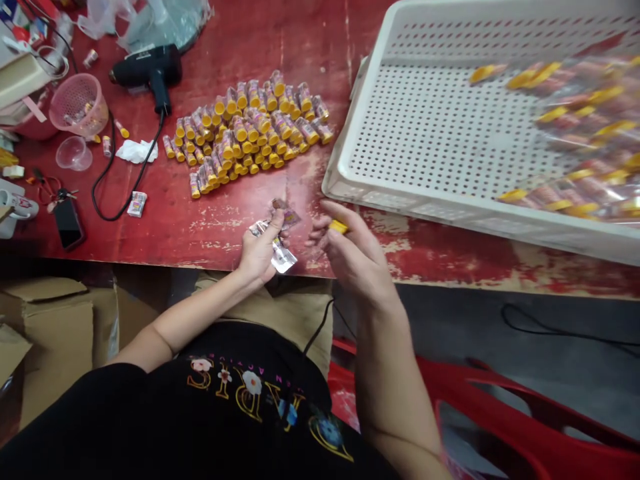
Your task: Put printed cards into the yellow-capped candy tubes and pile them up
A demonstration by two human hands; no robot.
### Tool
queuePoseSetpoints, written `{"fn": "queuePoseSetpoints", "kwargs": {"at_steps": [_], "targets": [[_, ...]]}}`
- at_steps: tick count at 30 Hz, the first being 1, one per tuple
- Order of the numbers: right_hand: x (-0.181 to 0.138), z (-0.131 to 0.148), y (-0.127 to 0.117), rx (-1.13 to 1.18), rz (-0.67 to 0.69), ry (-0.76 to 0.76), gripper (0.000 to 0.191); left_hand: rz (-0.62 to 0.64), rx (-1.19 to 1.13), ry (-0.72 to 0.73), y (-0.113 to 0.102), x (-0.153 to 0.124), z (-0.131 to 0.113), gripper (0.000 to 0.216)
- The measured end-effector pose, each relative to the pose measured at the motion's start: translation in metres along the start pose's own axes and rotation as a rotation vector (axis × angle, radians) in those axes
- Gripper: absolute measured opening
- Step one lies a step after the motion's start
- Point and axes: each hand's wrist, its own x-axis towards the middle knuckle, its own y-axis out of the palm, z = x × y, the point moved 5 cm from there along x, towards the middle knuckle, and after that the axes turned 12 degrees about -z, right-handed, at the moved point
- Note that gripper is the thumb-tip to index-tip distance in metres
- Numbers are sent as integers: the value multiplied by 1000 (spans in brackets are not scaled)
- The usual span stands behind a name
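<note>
My left hand (261, 250) is closed around some small printed plastic sleeves (284, 257), whose shiny ends stick out past the fingers. To its right, my right hand (357, 250) pinches a small tube with a yellow cap (339, 227) between thumb and fingers; most of the tube's body is hidden or blurred. Both hands are over the front edge of the red table (225, 230), a little apart. Beyond them lies a stacked pile of small yellow-capped tubes (250, 133) in clear printed wrap.
A white perforated crate (440, 133) at right holds bagged yellow-capped pieces (590, 127). At left are a black heat gun (150, 67) with its cord, a pink basket (79, 103), a phone (69, 222), a mug (20, 203) and a sleeve stack (137, 204). Cardboard boxes (57, 333) stand below.
</note>
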Motion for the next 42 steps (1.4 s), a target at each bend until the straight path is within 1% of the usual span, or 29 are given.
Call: {"fn": "queuePoseSetpoints", "kwargs": {"at_steps": [1,4,5,10,14,17,20,24,27,31,34,36,39,40,42], "targets": [[-3,3,-4,9,-33,-25,43,1,-6,-37,0,0,0,46],[-15,10,-15,16,-203,-134,30,-21,-32,-122,0,-2,1,47],[-20,11,-17,31,-255,-163,29,-24,-37,-144,0,-4,2,46],[-31,-1,-10,173,-381,-161,38,22,-27,-256,3,-16,9,43],[-36,-6,-10,171,-516,-207,45,32,-15,-274,5,-23,11,42],[-41,-9,-10,146,-509,-186,48,25,11,-274,5,-25,12,43],[-43,-13,-13,70,-490,-188,50,22,40,-269,5,-26,13,45],[-44,-17,-22,25,-562,-249,46,38,64,-306,5,-29,16,45],[-47,-16,-25,31,-590,-266,44,29,18,-316,5,-30,14,40],[-49,-13,-24,108,-525,-239,45,40,9,-319,7,-29,13,40],[-48,-12,-25,93,-561,-266,47,36,49,-302,6,-29,14,44],[-47,-12,-26,91,-592,-283,44,39,73,-293,5,-30,14,46],[-50,-14,-27,115,-636,-310,34,56,107,-276,4,-32,14,46],[-53,-14,-26,102,-642,-323,31,58,118,-263,3,-32,13,46],[-59,-13,-22,46,-611,-340,27,56,138,-232,2,-32,12,46]]}}
